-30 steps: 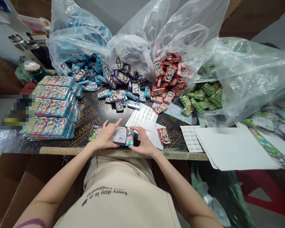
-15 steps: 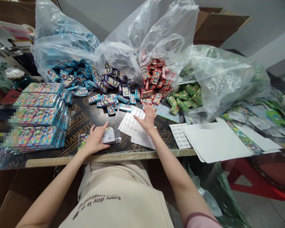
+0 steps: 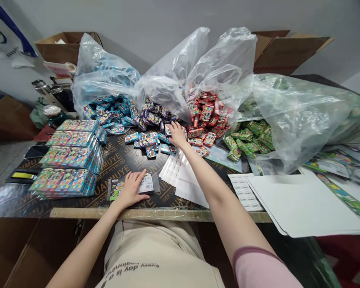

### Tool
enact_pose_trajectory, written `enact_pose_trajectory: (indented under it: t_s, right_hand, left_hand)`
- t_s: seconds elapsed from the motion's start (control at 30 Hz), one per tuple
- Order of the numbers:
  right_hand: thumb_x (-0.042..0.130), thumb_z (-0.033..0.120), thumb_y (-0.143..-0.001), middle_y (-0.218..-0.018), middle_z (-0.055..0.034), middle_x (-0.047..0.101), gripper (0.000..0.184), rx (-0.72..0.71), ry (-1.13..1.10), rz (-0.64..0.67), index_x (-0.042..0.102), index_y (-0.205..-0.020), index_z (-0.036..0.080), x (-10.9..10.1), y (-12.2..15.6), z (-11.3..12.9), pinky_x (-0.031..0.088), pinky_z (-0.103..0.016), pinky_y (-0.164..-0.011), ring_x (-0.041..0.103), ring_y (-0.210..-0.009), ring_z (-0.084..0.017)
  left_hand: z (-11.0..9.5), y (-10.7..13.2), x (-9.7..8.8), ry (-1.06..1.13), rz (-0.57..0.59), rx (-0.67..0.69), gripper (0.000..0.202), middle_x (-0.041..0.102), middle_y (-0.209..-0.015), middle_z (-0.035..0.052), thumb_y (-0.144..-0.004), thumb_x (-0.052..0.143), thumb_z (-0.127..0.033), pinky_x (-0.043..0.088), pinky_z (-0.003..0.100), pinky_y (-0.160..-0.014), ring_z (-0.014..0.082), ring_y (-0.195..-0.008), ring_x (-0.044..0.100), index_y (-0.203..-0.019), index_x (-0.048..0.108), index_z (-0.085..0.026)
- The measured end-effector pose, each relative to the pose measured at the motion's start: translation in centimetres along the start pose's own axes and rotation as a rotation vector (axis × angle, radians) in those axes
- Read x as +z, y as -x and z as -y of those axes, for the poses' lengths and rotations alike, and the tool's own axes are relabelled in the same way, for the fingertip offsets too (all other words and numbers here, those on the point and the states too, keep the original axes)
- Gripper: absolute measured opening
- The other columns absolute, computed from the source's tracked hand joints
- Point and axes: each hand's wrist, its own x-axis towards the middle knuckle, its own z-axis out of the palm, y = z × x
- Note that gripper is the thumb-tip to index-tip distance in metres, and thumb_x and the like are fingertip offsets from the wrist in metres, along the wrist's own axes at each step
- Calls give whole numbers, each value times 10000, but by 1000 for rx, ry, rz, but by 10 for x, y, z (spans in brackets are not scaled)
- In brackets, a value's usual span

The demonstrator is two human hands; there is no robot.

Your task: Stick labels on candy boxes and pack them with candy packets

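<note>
My left hand (image 3: pixel 132 189) lies flat, fingers spread, on a clear-wrapped pack (image 3: pixel 128 186) with a white barcode label, near the table's front edge. My right hand (image 3: pixel 176 134) is stretched far forward and rests on the scattered blue and purple small packets (image 3: pixel 151 140), beside the red packets (image 3: pixel 205 116). Its fingers curl down onto the packets; whether they hold one is hidden.
Clear plastic bags spill blue packets (image 3: pixel 109 112), red ones and green ones (image 3: pixel 247 136). Stacks of wrapped packs (image 3: pixel 68 158) sit left. White label sheets (image 3: pixel 184 176) and white cards (image 3: pixel 299 200) lie right. Flasks (image 3: pixel 43 90) and cardboard boxes (image 3: pixel 287 48) stand behind. The table's front edge (image 3: pixel 168 215) runs near me.
My right hand left the pack and reached forward over the label sheets to the packet pile. My left hand stayed pressing the pack down. The view tilted upward.
</note>
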Motion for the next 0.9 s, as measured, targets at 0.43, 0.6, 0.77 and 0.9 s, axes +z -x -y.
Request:
enact_pose_trajectory:
  t_s: [0.43, 0.6, 0.77, 0.9]
  right_hand:
    - [719, 325, -633, -1262, -127, 474, 892, -229, -416, -27, 306, -1416, 216, -43, 34, 28, 376, -451, -977, 479, -1128, -291]
    - [723, 346, -679, -1167, -104, 462, 847, -343, -642, -52, 337, -1422, 222, -58, 123, 87, 454, -423, -937, 499, -1069, -265]
    - [745, 464, -698, -1015, -98, 517, 533, -250, -619, -36, 604, -1150, 220, -68, 171, 95, 485, -444, -859, 536, -975, -276]
    - [745, 538, -678, -1155, -126, 542, 490, -328, -599, 14, 636, -1057, 247, -79, 185, 88, 443, -480, -918, 519, -1104, -316]
  left_hand:
    - [-22, -11, -14, 326, -150, -132, 918, 499, -1347, 135, -599, 800, -481, 196, 573, -1118, 325, -1261, 444, -1399, 417, -241]
    - [-59, -43, -21, 1177, -338, -379, 621, 659, -1099, 101, -671, 758, -368, 479, 374, -923, 224, -999, 631, -1222, 561, -162]
    - [-55, -52, -33, 1459, -432, -606, 721, 631, -656, -46, -520, 837, -259, 501, 243, -660, 110, -607, 611, -1167, 538, -147]
    - [-49, -42, -49, 1492, -285, -664, 857, 584, -571, -89, -478, 863, -247, 405, 174, -523, 70, -487, 545, -1233, 471, -145]
